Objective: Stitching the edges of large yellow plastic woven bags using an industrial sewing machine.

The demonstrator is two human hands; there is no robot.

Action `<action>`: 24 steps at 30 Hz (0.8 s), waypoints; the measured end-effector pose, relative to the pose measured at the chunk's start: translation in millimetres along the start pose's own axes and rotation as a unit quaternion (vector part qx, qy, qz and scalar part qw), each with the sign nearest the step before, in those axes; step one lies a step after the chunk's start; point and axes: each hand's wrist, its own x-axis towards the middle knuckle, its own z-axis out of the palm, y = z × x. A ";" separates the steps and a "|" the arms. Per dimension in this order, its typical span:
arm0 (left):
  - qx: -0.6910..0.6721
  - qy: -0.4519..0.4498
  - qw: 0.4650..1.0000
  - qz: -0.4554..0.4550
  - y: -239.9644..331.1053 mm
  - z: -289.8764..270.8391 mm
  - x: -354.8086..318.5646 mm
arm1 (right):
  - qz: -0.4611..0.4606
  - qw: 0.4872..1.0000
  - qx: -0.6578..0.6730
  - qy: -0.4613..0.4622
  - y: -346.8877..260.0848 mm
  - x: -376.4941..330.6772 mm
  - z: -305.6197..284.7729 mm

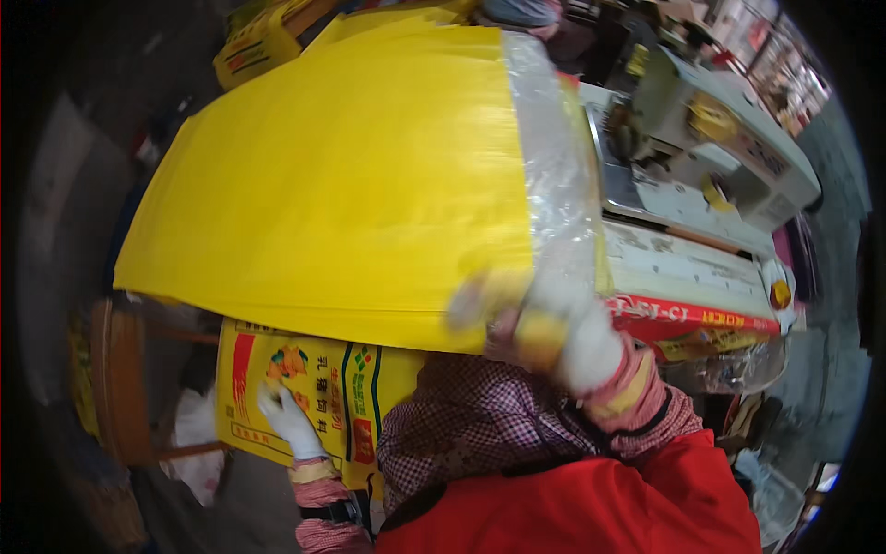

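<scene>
A large plain yellow bag (351, 175) lies over the work surface in front of me, with a clear plastic liner (554, 157) sticking out along its right side. My right hand (544, 328), in a white and yellow glove, is over the bag's near right corner. Motion smears its fingers, so I cannot tell whether it grips the bag. My left hand (288, 420), white-gloved, rests against a yellow printed bag (323, 369) that hangs below the near edge of the plain one. Its fingers look stretched out, with nothing visible between them.
A white sewing machine (729, 138) stands on the right, its metal plate (614, 166) beside the liner. A red and yellow printed bag (692, 323) lies at the table's near right edge. A wooden stool-like frame (125, 379) is at left. More yellow bags (258, 46) lie at the back.
</scene>
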 end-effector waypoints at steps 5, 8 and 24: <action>-0.174 -0.141 0.952 0.207 241.1 39.8 62.0 | -0.108 0.905 -0.143 0.386 6.7 21.1 -87.1; -0.101 -0.252 0.889 0.369 335.6 82.2 48.4 | -0.105 0.865 -0.231 0.434 19.5 2.4 -107.7; -0.197 -0.588 0.784 -0.011 385.3 238.2 15.2 | -0.034 0.849 -0.473 0.233 9.4 -27.3 -119.9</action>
